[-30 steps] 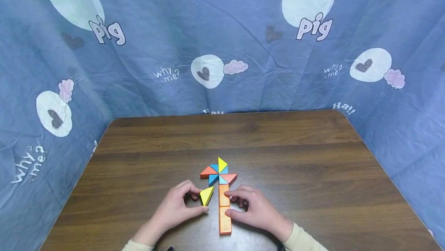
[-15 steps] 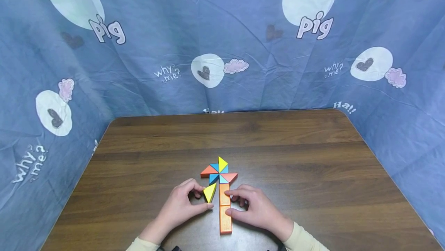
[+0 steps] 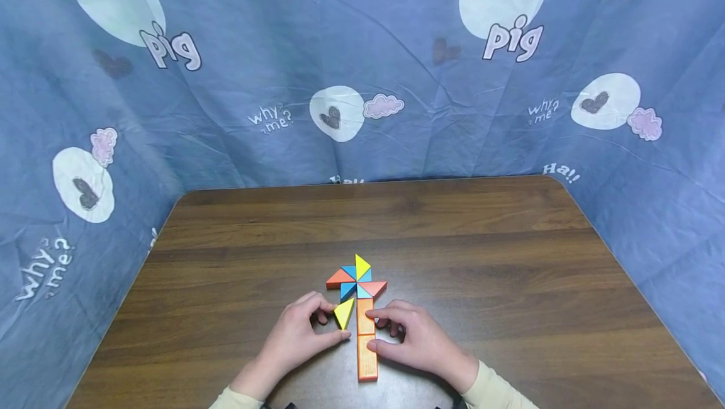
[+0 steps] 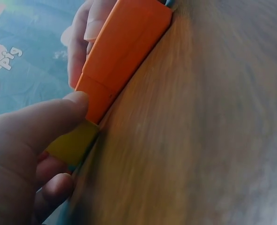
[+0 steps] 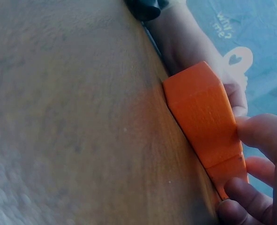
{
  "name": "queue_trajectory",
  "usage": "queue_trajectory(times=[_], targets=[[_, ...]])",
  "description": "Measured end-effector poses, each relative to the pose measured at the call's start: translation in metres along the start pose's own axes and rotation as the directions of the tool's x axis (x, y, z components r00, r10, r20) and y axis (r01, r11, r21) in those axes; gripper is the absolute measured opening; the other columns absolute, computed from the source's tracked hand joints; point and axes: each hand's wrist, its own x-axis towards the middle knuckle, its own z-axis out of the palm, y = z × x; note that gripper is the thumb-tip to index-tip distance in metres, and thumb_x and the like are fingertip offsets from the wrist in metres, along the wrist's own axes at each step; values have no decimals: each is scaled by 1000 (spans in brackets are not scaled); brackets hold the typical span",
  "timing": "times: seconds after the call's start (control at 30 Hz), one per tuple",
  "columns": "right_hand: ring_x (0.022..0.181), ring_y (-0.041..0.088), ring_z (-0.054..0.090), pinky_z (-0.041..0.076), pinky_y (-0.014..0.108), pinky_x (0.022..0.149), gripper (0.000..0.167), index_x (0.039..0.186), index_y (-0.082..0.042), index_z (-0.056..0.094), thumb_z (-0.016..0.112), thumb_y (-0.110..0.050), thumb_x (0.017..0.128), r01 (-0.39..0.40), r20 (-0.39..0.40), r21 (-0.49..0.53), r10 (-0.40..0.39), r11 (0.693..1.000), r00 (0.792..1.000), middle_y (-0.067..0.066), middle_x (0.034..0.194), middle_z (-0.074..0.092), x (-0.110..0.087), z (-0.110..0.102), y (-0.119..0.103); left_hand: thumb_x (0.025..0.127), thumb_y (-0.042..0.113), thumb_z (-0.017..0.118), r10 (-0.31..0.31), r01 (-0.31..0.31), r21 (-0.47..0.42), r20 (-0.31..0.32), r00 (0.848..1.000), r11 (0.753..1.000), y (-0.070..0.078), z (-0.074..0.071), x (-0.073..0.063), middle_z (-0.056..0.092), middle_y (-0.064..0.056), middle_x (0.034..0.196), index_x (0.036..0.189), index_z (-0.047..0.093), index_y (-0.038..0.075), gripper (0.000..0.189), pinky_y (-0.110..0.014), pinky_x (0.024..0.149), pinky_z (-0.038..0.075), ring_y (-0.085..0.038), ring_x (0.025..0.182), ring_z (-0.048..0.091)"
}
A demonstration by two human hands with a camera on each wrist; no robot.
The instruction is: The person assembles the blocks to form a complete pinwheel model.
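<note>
In the head view, a yellow triangular block is pinched between the thumb and index finger of my left hand. It stands just left of a column of two orange rectangular blocks, its upper corner near the pinwheel of triangular blocks above. My right hand rests its index fingertip on the far orange block and its thumb on the near one. In the left wrist view the yellow block is partly hidden behind my thumb. The right wrist view shows the orange blocks end to end, with my fingertips at their edge.
Blue, red and yellow triangular blocks form a pinwheel, with a yellow block at its top, a red one at left and another red one at right. The wooden table meets a blue printed curtain behind.
My left hand has carried the yellow triangular block right and slightly up, closer to the orange column. My right hand has stayed on the orange blocks.
</note>
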Motion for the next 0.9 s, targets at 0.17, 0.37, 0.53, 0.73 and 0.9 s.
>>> queue_trajectory(times=[0.17, 0.37, 0.53, 0.73, 0.9], targets=[[69, 1, 54, 45, 16, 63, 40, 118, -18, 72, 80, -35, 84, -17, 10, -3, 17, 1000, 1000, -10, 91, 62, 0, 0, 1, 64, 39, 93, 5, -4, 20, -10, 1000, 1000, -1, 2, 0, 59, 15, 82, 91, 65, 27, 40, -20, 66, 48, 0, 74, 56], [70, 1, 54, 45, 16, 64, 39, 118, -19, 71, 80, -36, 84, -24, 12, -1, 24, 1000, 1000, -11, 91, 62, 0, 0, 1, 64, 41, 93, -7, 7, 26, -20, 1000, 1000, 0, 2, 0, 60, 14, 82, 90, 66, 26, 41, -20, 65, 48, 0, 74, 56], [70, 0, 54, 45, 16, 64, 39, 118, -18, 71, 80, -35, 84, -8, 4, -3, 8, 1000, 1000, -11, 91, 62, 0, 0, 2, 63, 44, 93, -43, 43, 35, -18, 999, 998, 2, 2, 0, 60, 14, 82, 91, 66, 27, 42, -20, 65, 48, -1, 73, 56], [70, 0, 53, 45, 15, 64, 38, 117, -18, 72, 80, -35, 84, 6, -4, -5, -6, 1000, 1000, -12, 91, 62, 0, 1, 2, 63, 48, 92, -49, 50, 63, -20, 999, 997, 2, 2, 0, 59, 14, 82, 93, 65, 27, 45, -20, 64, 47, -2, 73, 55], [69, -1, 53, 45, 15, 63, 38, 118, -18, 71, 80, -35, 84, 7, -1, -4, -7, 1000, 1000, -12, 91, 61, 0, 1, 3, 62, 48, 92, -24, 27, 80, -27, 999, 996, 1, 3, 0, 59, 14, 83, 95, 64, 27, 48, -19, 63, 45, -1, 72, 54]])
